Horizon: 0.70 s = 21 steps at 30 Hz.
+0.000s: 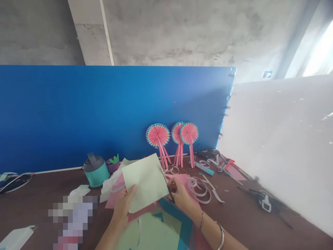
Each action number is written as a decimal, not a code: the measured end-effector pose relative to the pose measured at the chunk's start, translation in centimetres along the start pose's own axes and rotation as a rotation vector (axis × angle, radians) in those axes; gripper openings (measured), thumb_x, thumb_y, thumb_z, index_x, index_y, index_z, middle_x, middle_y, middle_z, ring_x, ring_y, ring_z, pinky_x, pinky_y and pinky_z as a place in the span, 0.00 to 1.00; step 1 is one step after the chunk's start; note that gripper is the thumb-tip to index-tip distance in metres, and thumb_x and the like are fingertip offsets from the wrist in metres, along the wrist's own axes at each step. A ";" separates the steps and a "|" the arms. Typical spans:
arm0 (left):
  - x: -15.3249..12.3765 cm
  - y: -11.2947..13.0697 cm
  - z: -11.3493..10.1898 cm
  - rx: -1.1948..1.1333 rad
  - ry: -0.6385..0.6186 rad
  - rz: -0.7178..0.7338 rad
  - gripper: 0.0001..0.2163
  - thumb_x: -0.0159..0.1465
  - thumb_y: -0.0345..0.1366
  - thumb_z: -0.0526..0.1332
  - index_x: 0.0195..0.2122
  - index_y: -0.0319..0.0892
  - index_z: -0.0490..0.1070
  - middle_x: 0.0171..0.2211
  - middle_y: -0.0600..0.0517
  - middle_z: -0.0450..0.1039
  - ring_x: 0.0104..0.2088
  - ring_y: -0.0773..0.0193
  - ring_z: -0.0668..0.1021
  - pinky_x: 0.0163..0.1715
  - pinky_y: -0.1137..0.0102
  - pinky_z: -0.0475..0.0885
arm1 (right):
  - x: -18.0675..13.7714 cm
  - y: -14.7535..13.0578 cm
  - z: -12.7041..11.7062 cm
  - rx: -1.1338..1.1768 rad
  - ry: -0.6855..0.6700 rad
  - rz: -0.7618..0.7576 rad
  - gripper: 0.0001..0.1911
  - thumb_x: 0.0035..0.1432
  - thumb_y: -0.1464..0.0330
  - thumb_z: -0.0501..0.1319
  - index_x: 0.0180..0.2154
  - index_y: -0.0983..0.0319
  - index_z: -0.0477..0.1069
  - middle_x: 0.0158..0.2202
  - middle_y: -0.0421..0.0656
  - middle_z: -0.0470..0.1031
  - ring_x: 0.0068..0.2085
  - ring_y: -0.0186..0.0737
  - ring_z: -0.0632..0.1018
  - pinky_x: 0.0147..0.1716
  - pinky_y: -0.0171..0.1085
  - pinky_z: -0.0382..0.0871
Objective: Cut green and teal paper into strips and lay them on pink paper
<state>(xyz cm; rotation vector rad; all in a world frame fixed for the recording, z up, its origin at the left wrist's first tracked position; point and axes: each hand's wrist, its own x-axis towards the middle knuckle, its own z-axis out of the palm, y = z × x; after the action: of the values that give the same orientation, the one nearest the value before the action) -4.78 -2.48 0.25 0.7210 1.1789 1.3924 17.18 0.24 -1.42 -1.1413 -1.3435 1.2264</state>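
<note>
My left hand (124, 205) grips a pale yellow-green sheet of paper (145, 184) by its lower left edge, thumb on top. My right hand (179, 194) is closed around dark scissors (170, 193), whose thin blades lie along the sheet's right edge. Beneath both hands are more sheets: pale green paper (153, 231), blue paper (179, 217) and pink paper (114, 198). A thin cut strip (139, 231) rests on the green paper. Beyond the sheet, pink pleated paper fans (158, 135) with hanging strips lean on the blue partition.
A teal and grey pot-like container (96, 172) and a small purple pot (113, 165) stand at the back left. Curled paper strips (199, 189) and a light blue tube (205, 169) lie to the right. Cables (275, 205) spread along the white wall. The blue partition (78, 114) bounds the table.
</note>
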 end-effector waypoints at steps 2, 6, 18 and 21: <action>-0.1 0.1 0.1 -0.007 0.002 -0.020 0.26 0.49 0.47 0.74 0.45 0.38 0.75 0.38 0.44 0.83 0.40 0.48 0.84 0.36 0.61 0.80 | 0.0 -0.2 0.1 0.090 -0.059 0.028 0.13 0.38 0.68 0.60 0.29 0.56 0.58 0.19 0.31 0.65 0.18 0.32 0.64 0.18 0.32 0.59; -0.4 0.4 0.2 0.006 0.010 -0.017 0.24 0.50 0.46 0.73 0.44 0.38 0.76 0.39 0.44 0.83 0.42 0.47 0.83 0.36 0.60 0.80 | 0.0 -0.3 0.1 0.127 -0.074 0.058 0.15 0.37 0.69 0.60 0.29 0.56 0.57 0.18 0.30 0.65 0.17 0.31 0.63 0.18 0.32 0.58; -0.1 0.2 0.1 0.027 0.021 -0.015 0.22 0.52 0.46 0.72 0.44 0.39 0.76 0.39 0.44 0.83 0.41 0.48 0.84 0.38 0.60 0.80 | -0.2 -0.8 0.1 0.079 -0.053 0.062 0.13 0.36 0.69 0.57 0.29 0.56 0.57 0.16 0.29 0.64 0.16 0.31 0.64 0.17 0.32 0.58; 0.0 0.1 -0.1 0.030 0.010 -0.015 0.24 0.51 0.47 0.73 0.45 0.38 0.75 0.39 0.43 0.83 0.41 0.48 0.84 0.37 0.61 0.79 | -0.2 -0.8 0.1 0.079 -0.048 0.063 0.13 0.36 0.68 0.56 0.29 0.56 0.58 0.16 0.29 0.65 0.16 0.32 0.64 0.18 0.33 0.59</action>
<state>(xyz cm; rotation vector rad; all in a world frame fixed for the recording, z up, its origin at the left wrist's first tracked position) -4.90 -2.53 0.30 0.7254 1.2126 1.3699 17.08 -0.01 -0.66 -1.1124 -1.2911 1.3482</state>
